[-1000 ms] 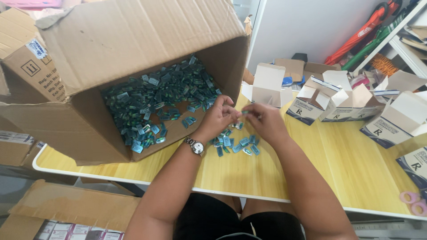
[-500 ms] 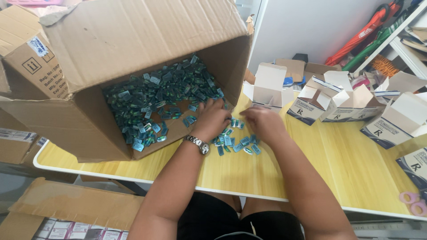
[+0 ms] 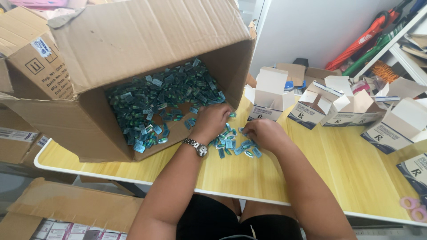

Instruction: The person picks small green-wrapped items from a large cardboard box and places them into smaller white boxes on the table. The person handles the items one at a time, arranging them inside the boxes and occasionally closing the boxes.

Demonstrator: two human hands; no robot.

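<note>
- Nearest the camera: two bare forearms reaching forward over the yellow wood-grain tabletop (image 3: 356, 178), a metal wristwatch (image 3: 196, 146) on the left wrist.
- Right hand (image 3: 263, 132) palm down, fingers curled over the small pile of blue-green foil capsule packets (image 3: 233, 144) on the tabletop, fingertips touching the packets; whether any packet is pinched, cannot tell.
- Left hand (image 3: 213, 119) just beyond the pile, at the mouth of the big cardboard carton (image 3: 133, 44), knuckles up, fingers bent down among packets at the carton's lip; grip hidden under the hand.
- Carton tipped on its side, opening toward the hands, lower wall covered with a heap of the same packets (image 3: 164, 100).
- Farther right: a row of small open white-and-blue cartons (image 3: 329, 106), flaps up, well apart from the pile.
- Far right corner: shelf (image 3: 400, 49) with red and green umbrellas (image 3: 371, 26) leaning beside it.
</note>
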